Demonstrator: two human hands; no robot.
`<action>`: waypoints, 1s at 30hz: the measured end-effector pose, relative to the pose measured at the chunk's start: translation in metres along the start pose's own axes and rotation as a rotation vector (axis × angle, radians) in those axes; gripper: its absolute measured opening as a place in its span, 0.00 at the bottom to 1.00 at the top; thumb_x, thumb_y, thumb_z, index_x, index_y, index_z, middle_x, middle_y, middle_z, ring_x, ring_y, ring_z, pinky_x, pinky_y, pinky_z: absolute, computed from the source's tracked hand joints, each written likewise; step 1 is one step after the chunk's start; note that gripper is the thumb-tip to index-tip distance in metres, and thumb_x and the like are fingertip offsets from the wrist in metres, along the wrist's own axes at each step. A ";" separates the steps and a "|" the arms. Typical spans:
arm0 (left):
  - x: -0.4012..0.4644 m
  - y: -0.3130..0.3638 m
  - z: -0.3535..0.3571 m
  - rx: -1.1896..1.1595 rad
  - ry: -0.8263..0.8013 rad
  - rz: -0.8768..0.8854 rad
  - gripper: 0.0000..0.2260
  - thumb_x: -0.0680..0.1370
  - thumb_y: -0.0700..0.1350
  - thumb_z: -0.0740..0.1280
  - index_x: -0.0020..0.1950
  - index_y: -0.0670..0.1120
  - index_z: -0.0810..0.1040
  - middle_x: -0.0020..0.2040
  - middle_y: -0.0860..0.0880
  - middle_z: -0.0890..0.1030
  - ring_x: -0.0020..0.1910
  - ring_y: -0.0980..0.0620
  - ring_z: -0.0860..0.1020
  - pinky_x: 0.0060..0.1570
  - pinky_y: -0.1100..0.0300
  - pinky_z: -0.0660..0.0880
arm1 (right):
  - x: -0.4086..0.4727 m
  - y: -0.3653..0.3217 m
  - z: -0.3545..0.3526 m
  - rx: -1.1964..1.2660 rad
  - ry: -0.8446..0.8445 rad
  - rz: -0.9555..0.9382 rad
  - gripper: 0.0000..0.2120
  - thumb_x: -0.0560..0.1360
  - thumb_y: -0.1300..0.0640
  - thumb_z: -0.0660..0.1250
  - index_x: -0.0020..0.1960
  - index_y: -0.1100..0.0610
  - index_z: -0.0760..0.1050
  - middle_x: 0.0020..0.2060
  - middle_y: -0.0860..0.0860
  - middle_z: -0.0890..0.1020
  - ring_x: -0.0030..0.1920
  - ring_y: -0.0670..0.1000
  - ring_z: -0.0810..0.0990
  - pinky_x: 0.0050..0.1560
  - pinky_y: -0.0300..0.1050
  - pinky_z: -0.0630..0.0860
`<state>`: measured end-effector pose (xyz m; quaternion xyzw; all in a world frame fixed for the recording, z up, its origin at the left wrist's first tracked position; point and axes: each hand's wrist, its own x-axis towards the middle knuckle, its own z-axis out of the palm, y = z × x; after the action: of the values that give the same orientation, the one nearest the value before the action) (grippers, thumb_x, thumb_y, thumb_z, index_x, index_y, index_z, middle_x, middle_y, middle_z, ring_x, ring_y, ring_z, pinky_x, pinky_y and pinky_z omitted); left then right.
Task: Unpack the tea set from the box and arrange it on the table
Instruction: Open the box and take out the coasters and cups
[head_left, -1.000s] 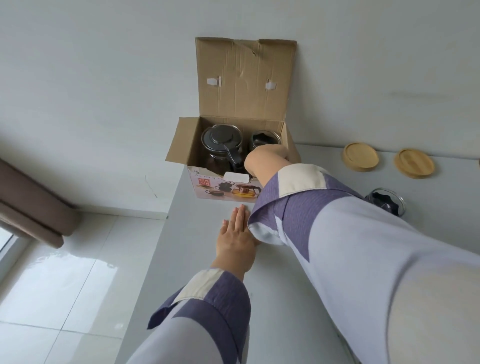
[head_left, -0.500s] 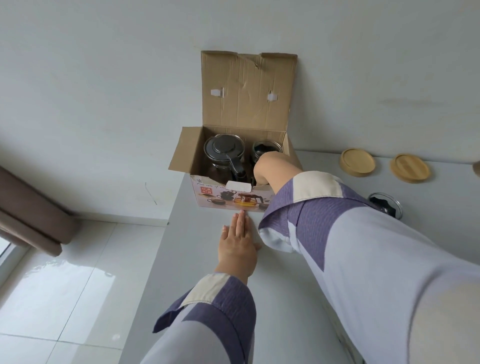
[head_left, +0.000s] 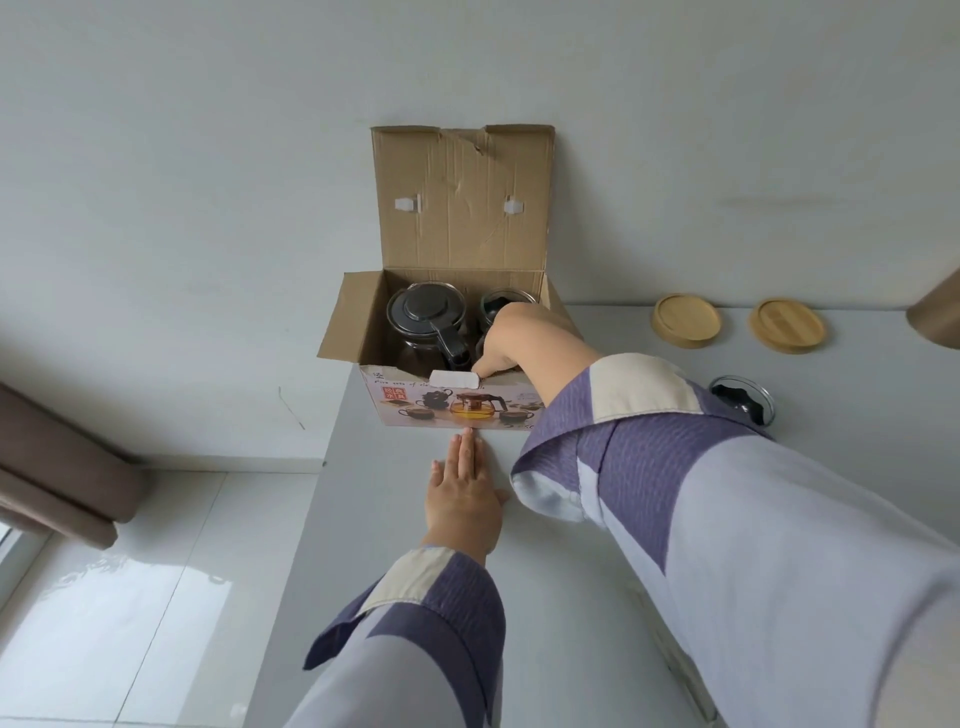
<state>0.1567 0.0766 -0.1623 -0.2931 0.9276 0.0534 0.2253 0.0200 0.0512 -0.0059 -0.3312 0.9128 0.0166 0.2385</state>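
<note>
An open cardboard box (head_left: 457, 410) with a printed tea-set picture stands at the table's far left corner, its lid flap up against the wall. Inside it sit a glass teapot with a black lid (head_left: 426, 317) and a glass cup (head_left: 501, 304) behind my wrist. My right hand (head_left: 511, 345) reaches down into the box's right half; its fingers are hidden below the box wall. My left hand (head_left: 465, 499) lies flat on the table, fingertips touching the box front. One glass cup with a dark holder (head_left: 743, 402) stands on the table beside my right sleeve.
Two round bamboo coasters (head_left: 685, 322) (head_left: 787, 325) lie by the wall at the back right. A brown object (head_left: 937, 312) shows at the right edge. The table's left edge (head_left: 306, 519) drops to a tiled floor. A brown curtain (head_left: 57, 478) hangs at the left.
My right hand has gone deeper into the box, near its front wall. My left hand has slid forward until its fingertips meet the box front.
</note>
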 end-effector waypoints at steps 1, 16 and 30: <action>-0.001 0.000 -0.002 -0.002 -0.010 -0.005 0.31 0.81 0.48 0.53 0.77 0.44 0.37 0.76 0.44 0.34 0.75 0.45 0.34 0.74 0.48 0.42 | -0.002 0.003 0.001 0.014 0.058 0.025 0.31 0.68 0.42 0.72 0.64 0.59 0.72 0.57 0.57 0.76 0.54 0.58 0.75 0.45 0.48 0.73; -0.010 0.006 -0.013 -0.039 -0.011 -0.035 0.32 0.82 0.48 0.52 0.75 0.37 0.34 0.75 0.42 0.32 0.75 0.44 0.36 0.74 0.48 0.44 | -0.017 0.042 0.027 0.984 0.580 -0.105 0.41 0.67 0.49 0.73 0.73 0.55 0.58 0.67 0.52 0.58 0.57 0.48 0.68 0.55 0.42 0.72; -0.002 0.001 -0.004 -0.056 0.021 0.007 0.31 0.83 0.54 0.47 0.75 0.38 0.35 0.76 0.42 0.33 0.75 0.45 0.36 0.73 0.48 0.45 | -0.034 0.073 0.053 1.217 0.812 -0.009 0.32 0.62 0.50 0.78 0.63 0.54 0.71 0.56 0.47 0.79 0.57 0.48 0.77 0.53 0.34 0.71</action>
<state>0.1565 0.0774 -0.1576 -0.2968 0.9291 0.0769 0.2068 0.0200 0.1382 -0.0471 -0.1236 0.7754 -0.6188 0.0233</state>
